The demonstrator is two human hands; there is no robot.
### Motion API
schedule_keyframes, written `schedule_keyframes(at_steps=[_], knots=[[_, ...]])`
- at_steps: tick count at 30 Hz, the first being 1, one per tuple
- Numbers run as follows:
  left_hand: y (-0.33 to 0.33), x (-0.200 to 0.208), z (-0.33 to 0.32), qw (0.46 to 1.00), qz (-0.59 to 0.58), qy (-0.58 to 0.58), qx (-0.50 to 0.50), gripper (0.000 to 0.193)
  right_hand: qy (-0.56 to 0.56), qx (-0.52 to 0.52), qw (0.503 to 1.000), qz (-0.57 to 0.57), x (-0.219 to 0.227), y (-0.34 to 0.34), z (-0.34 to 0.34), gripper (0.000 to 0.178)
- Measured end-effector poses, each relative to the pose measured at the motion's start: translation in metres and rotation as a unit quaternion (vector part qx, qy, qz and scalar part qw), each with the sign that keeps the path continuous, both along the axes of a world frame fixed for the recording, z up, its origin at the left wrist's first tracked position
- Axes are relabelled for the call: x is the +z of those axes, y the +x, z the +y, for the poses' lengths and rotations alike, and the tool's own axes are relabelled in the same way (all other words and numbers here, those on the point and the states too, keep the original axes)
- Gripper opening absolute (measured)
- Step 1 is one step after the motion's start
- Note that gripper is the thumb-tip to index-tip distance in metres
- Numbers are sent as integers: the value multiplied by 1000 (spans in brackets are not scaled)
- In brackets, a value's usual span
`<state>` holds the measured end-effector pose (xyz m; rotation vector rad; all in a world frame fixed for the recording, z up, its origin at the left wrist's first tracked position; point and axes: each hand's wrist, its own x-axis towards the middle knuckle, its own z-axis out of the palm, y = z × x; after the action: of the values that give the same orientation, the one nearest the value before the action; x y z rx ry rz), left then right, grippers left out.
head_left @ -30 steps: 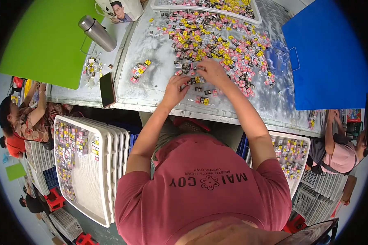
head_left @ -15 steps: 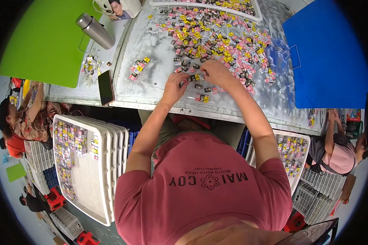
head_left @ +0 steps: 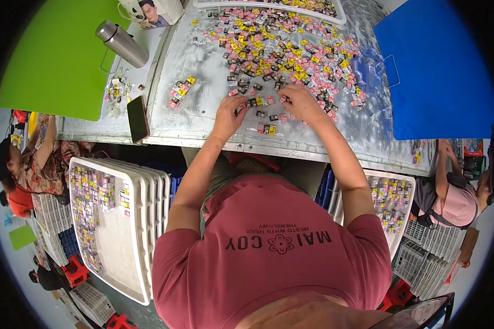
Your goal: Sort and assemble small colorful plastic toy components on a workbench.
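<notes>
Currently, your left hand [head_left: 230, 114], at the upper centre of the frame, has its grip partly curled at the left end of a row of small blocks [head_left: 259, 102]; you cannot tell whether it is clamped on it. Your right hand [head_left: 302, 104], just right of the row, has its grip closed at the fingertips on a single block [head_left: 284, 99]. The row lies on the tabletop [head_left: 203, 60], below the loose pile [head_left: 291, 49] at upper centre. A shorter row [head_left: 267, 129] lies below your hands; a phone [head_left: 138, 119] lies left of centre.
</notes>
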<state>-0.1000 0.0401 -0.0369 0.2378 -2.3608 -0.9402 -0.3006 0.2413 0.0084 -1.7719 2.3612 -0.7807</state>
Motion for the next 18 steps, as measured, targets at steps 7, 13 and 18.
schedule_keyframes(at_steps=[7, 13, 18], knots=[[0, 0, 1, 1000, -2, 0, -2, 35, 8, -29, 1000, -9, 1, -5, 7, 31], [2, 1, 0, 1000, -6, 3, -1, 35, 57, -84, 995, 15, 9, -15, 10, 27], [2, 2, 0, 1000, -8, 6, 0, 35, 16, -98, 994, -38, 11, -15, -16, 24]])
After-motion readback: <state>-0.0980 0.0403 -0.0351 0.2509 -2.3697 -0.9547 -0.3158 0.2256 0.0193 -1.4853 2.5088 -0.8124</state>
